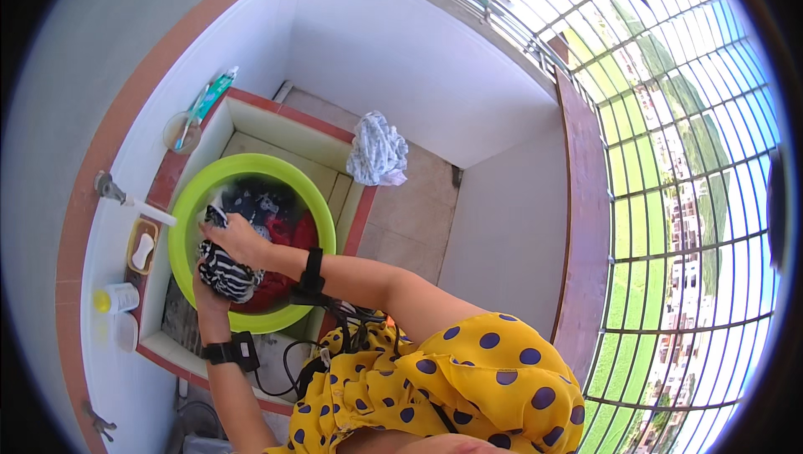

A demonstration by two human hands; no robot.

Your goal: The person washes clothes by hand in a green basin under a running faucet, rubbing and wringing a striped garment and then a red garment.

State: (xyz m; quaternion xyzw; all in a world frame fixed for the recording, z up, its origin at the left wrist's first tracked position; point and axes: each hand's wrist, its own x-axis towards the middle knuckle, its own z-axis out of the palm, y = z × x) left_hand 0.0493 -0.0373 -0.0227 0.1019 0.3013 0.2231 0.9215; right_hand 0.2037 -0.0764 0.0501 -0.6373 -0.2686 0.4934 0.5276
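Note:
A black-and-white striped garment (227, 275) is bunched between my two hands over a lime-green plastic basin (326, 228). My left hand (212, 291) grips its lower left side, the fingers partly hidden by the fabric. My right hand (239, 239) closes on the upper part, and a bit of striped cloth sticks out past its fingers. Below the hands, the basin holds dark water (251, 194) with a red cloth (304, 231) and dark fabric in it. How much cloth lies under the surface cannot be seen.
The basin stands in a tiled sink with a red rim (361, 219). A crumpled pale cloth (376, 150) lies on the rim's far corner. Along the wall are a cup (174, 134) with a toothbrush, a toothpaste tube (216, 93), a tap (110, 187), a soap dish (135, 259) and a white bottle (119, 298).

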